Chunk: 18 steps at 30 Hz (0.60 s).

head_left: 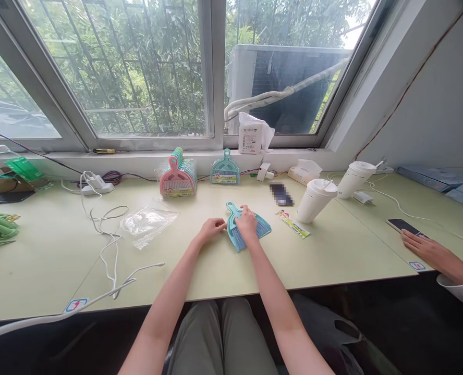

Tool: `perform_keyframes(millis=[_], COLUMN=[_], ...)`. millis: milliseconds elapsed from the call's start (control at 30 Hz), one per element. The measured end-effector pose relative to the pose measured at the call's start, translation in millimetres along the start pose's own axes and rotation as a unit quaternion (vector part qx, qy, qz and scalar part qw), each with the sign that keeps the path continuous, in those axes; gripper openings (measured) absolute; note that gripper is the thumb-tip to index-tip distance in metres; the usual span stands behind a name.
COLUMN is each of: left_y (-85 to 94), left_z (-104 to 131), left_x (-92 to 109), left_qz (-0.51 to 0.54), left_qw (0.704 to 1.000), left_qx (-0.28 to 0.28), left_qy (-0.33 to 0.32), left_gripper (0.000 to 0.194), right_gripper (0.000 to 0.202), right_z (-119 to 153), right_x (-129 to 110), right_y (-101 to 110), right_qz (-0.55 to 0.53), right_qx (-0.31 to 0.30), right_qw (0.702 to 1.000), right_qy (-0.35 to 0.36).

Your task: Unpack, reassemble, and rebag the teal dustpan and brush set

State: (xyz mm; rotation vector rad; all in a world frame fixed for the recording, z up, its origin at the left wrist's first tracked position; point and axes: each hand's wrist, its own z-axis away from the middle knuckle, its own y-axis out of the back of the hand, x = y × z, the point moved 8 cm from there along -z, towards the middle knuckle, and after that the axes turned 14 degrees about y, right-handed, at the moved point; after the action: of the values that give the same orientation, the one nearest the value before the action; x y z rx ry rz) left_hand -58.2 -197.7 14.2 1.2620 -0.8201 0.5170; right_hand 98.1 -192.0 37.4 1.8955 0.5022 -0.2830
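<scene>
A small turquoise dustpan with a matching hand brush [263,226] nested in it lies tilted on the table in front of me. My right hand [247,225] is on top of the set, its fingers bent around the middle where the brush sits. Beside the dustpan's left edge is my left hand [212,229], fingers curled in, the tips at or almost at the rim. Whether they pinch anything cannot be made out. To the right lies a printed label card [294,224]. A crumpled clear plastic bag [147,221] rests to the left.
A row of wrapped dustpan sets [178,177] and one turquoise wrapped set [224,169] stand by the window. Two white cups [315,202] and a phone [281,195] are at right. White cables [114,255] cross the left side. Another person's hand [430,255] touches a phone.
</scene>
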Motion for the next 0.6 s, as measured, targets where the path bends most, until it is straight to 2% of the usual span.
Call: perform_keyframes(millis=[67, 100, 133, 167, 267, 300, 333, 500, 600], left_y=[-15.1, -19.5, -19.3, -13.4, 24.0, 34.3, 40.8, 44.3, 39.0], left_z=[5, 7, 8, 9, 16, 18, 20, 15, 14], left_x=[11, 17, 22, 25, 30, 30, 29, 13, 12], left_qz=[0.016, 0.021, 0.024, 0.023, -0.024, -0.055, -0.085, -0.150, -0.185], left_qw=[0.998, 0.997, 0.997, 0.998, 0.979, 0.966, 0.959, 0.963, 0.957], left_qx=[-0.053, -0.065, -0.054, -0.014, 0.190, 0.236, 0.254, 0.188, 0.184], left_qy=[-0.026, -0.038, -0.047, -0.054, -0.077, -0.087, -0.097, -0.117, -0.129], left_gripper=[0.037, 0.038, 0.038, 0.038, 0.027, 0.025, 0.026, 0.023, 0.029], right_gripper=[0.040, 0.040, 0.040, 0.040, 0.036, 0.035, 0.034, 0.034, 0.026], right_z=[-2, -3, -4, -4, -4, -4, -4, -6, -8], right_x=[-4, -6, -9, -11, -21, -24, -26, -24, -18], right_y=[-5, -8, -11, -14, -19, -20, -20, -22, -21], right_qz=[-0.036, -0.057, -0.077, -0.095, -0.143, -0.155, -0.160, -0.136, -0.123], right_qx=[-0.014, -0.022, -0.028, -0.034, -0.045, -0.048, -0.050, -0.047, -0.028], right_qw=[0.999, 0.997, 0.995, 0.992, 0.982, 0.978, 0.976, 0.980, 0.986], right_qy=[0.032, 0.047, 0.060, 0.072, 0.115, 0.130, 0.141, 0.135, 0.105])
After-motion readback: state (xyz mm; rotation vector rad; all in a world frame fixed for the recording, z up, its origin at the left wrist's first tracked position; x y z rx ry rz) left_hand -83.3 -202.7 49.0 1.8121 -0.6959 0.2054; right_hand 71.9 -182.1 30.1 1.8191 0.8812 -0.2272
